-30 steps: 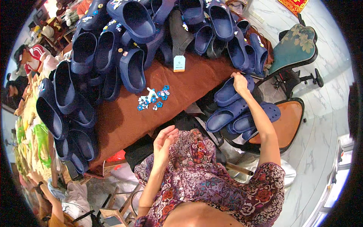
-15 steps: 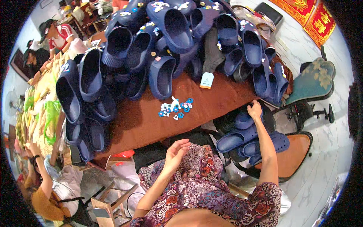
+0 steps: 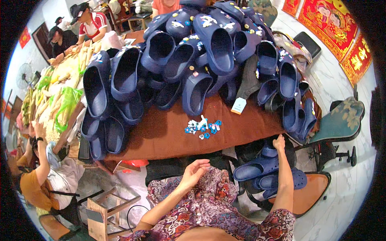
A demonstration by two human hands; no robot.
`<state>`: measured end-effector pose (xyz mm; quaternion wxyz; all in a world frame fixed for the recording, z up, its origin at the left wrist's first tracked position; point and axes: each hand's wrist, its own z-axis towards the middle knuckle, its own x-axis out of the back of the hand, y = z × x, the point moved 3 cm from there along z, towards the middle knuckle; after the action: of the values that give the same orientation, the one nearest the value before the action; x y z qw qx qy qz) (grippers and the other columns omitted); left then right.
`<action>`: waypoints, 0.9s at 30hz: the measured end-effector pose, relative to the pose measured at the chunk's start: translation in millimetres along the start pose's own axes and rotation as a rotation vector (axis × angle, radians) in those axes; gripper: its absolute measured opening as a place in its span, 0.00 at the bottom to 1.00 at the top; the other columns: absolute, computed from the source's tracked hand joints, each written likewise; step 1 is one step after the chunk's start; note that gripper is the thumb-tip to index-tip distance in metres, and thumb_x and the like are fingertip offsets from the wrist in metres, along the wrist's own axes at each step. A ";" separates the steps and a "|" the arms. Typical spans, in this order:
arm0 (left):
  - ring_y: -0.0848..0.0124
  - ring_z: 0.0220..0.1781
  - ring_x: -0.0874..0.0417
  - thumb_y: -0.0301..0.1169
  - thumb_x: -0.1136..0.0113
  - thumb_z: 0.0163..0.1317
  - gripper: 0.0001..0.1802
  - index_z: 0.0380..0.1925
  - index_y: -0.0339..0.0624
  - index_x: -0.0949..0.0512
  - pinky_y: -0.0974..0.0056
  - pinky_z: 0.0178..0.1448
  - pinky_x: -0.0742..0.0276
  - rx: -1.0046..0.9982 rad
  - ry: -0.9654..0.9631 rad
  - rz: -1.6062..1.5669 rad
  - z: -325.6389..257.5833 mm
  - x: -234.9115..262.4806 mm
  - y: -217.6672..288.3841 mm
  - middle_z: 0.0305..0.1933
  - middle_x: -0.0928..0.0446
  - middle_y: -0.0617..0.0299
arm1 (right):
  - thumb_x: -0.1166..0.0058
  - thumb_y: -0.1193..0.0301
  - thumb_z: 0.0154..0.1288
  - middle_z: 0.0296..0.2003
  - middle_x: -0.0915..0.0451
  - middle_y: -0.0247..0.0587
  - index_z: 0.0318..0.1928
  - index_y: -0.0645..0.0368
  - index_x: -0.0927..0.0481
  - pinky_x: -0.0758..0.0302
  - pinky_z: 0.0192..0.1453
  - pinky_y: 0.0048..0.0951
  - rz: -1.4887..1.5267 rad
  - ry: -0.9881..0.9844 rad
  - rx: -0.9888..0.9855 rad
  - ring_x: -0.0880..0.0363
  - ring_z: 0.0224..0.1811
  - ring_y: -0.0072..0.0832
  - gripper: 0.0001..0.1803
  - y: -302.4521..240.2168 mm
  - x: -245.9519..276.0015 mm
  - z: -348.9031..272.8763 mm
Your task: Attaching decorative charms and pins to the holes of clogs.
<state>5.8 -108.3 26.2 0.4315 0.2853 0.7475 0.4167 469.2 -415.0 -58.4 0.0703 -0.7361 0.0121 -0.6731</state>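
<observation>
My left hand (image 3: 195,173) hovers above my lap, near the table's front edge. It holds nothing, its fingers loosely stretched. Out to the right, my right hand (image 3: 279,143) is closed at the upper end of a navy clog (image 3: 268,151) by the table's right corner; its fingertips are partly hidden. Below that hand, more navy clogs (image 3: 254,170) lie piled on a chair. Small blue and white flower charms (image 3: 204,127) sit in a loose cluster on the brown tablecloth (image 3: 161,141). Behind them rises a big heap of navy clogs (image 3: 197,90), many with charms fitted.
A pale tag (image 3: 239,105) hangs from a dark clog in the heap. At right stands a green-backed chair (image 3: 341,116). A wooden stool (image 3: 98,219) is at lower left. Other people work around a table covered with pale produce (image 3: 66,94) on the left.
The whole view has swung, so the table and clog heap appear farther right and lower. My right hand stays by the clogs on the chair; my left hand remains empty above my lap.
</observation>
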 end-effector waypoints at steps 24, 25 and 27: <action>0.56 0.50 0.19 0.21 0.44 0.60 0.15 0.48 0.40 0.20 0.60 0.53 0.22 -0.720 0.507 0.918 6.6 38.0 53.4 0.48 0.20 0.51 | 0.47 0.73 0.70 0.49 0.25 0.40 0.51 0.60 0.26 0.25 0.53 0.29 0.990 0.332 0.635 0.24 0.51 0.29 0.11 -215.5 95.4 -136.0; 0.53 0.53 0.21 0.20 0.43 0.58 0.15 0.46 0.40 0.20 0.57 0.56 0.24 -0.768 0.537 0.960 7.5 40.1 59.9 0.49 0.20 0.50 | 0.47 0.73 0.71 0.51 0.24 0.39 0.53 0.60 0.27 0.25 0.54 0.30 1.024 0.252 0.676 0.24 0.52 0.29 0.12 -235.4 97.1 -133.8; 0.53 0.53 0.21 0.20 0.43 0.57 0.16 0.46 0.40 0.20 0.56 0.57 0.25 -0.762 0.569 0.983 15.2 53.6 56.8 0.50 0.20 0.50 | 0.49 0.71 0.74 0.52 0.24 0.41 0.57 0.59 0.28 0.25 0.57 0.31 1.168 0.093 0.779 0.23 0.55 0.29 0.14 -277.6 102.5 -129.4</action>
<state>-1.9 -32.5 49.5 0.0493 0.2991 0.4163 0.8572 329.0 -163.1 87.2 0.6782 -0.5009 0.1667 -0.5112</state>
